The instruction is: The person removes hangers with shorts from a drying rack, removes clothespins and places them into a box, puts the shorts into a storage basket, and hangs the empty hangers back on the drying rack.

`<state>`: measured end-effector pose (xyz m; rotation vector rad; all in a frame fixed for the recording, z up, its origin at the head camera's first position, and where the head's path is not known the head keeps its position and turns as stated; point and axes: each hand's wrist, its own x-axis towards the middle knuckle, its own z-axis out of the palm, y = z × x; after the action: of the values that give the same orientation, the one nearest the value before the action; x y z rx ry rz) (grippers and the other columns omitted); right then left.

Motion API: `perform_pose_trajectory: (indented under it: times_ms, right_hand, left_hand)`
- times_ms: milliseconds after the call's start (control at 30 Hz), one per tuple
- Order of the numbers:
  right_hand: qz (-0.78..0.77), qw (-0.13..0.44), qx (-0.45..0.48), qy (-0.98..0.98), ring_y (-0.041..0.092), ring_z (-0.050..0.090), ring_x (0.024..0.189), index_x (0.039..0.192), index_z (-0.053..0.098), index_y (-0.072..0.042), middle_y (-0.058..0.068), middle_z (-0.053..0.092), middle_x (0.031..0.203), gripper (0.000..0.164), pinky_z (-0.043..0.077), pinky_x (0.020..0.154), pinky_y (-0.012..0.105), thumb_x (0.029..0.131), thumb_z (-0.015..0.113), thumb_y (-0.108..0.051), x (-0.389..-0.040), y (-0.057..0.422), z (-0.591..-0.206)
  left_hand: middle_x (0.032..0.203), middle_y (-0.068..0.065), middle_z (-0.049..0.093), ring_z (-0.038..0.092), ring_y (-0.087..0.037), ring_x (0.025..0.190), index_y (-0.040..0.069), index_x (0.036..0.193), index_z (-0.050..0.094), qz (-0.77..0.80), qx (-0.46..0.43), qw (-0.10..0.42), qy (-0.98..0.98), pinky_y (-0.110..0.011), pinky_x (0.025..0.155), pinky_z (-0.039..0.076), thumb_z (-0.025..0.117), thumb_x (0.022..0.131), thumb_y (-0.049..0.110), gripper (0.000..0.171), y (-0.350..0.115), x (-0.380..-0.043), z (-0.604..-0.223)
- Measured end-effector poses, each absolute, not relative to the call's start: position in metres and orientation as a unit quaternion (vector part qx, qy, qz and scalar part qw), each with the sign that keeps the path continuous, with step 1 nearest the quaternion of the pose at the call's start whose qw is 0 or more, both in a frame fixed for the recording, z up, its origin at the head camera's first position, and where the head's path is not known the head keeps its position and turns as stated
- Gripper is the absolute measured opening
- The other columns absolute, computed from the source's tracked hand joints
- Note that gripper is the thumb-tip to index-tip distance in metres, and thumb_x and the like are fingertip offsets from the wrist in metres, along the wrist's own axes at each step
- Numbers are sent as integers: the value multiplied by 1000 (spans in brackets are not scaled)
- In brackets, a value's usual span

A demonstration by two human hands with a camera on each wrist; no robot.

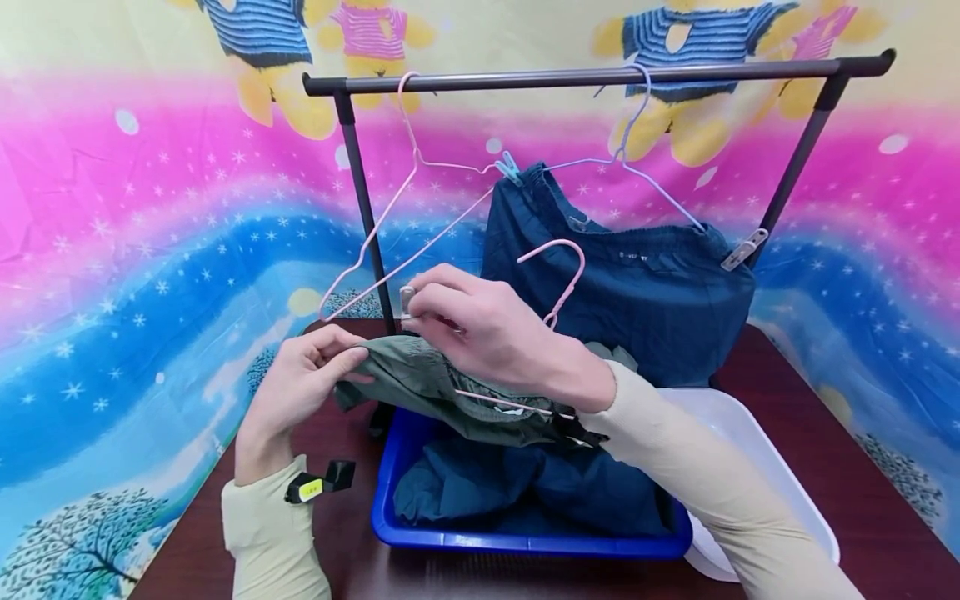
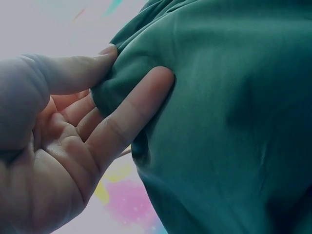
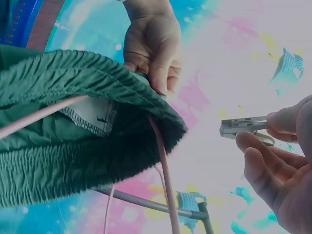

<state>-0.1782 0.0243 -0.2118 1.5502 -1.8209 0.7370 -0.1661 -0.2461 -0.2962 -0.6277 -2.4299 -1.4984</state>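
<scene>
My left hand (image 1: 300,383) pinches the waistband edge of a green elastic-waisted garment (image 1: 408,379) between thumb and fingers. Inside its waist opening runs a pink hanger (image 3: 163,180), whose hook (image 1: 579,262) stands up beyond my right wrist. A black clip (image 1: 577,429) sits at the garment's right end. My right hand (image 1: 502,325) pinches a grey clothespin (image 3: 243,126) between thumb and fingertips, held apart from the waistband in the right wrist view. A white label (image 3: 95,117) shows inside the waist. The left wrist view has the thumb and fingers on opposite sides of the cloth.
Dark blue folded clothing (image 1: 525,487) fills a blue basket (image 1: 532,543) below the hands. A white basin (image 1: 795,475) stands to its right. Behind, a rack's rail (image 1: 517,81) bears an unloaded pink hanger (image 1: 367,242) and navy shorts (image 1: 622,283) on a blue hanger.
</scene>
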Motion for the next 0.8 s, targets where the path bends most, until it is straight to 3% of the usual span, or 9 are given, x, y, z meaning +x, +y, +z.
perform_pose_trajectory:
  times_ms: [233, 433, 533, 800]
  right_hand:
    - [302, 284, 578, -703, 5, 50, 68, 98, 68, -6, 7, 65, 105, 13, 46, 62, 15, 87, 73, -9, -167, 49, -204]
    - [290, 298, 571, -707, 4, 54, 69, 96, 68, -8, 6, 67, 106, 14, 48, 60, 16, 85, 76, -11, -157, 74, -200]
    - [286, 308, 570, -706, 3, 54, 69, 95, 68, -9, 6, 68, 106, 12, 47, 60, 15, 90, 72, -19, -155, 85, -200]
    - [278, 325, 561, -709, 4, 56, 71, 94, 68, -9, 6, 68, 104, 30, 47, 62, 13, 100, 54, -35, -149, 109, -201]
  left_hand:
    - [88, -7, 75, 75, -15, 78, 4, 108, 67, -501, -223, 113, -828, -23, 78, 56, 59, 98, 13, 15, -246, -167, -298]
    - [86, -4, 75, 74, -14, 77, 5, 107, 68, -499, -221, 121, -829, -22, 77, 55, 60, 98, 12, 14, -248, -167, -299]
    - [86, -3, 75, 74, -14, 77, 5, 107, 68, -499, -219, 122, -829, -22, 77, 55, 61, 98, 12, 14, -249, -166, -298]
    - [87, -1, 75, 74, -14, 77, 6, 109, 68, -501, -217, 121, -829, -23, 77, 56, 60, 98, 14, 16, -248, -166, -297]
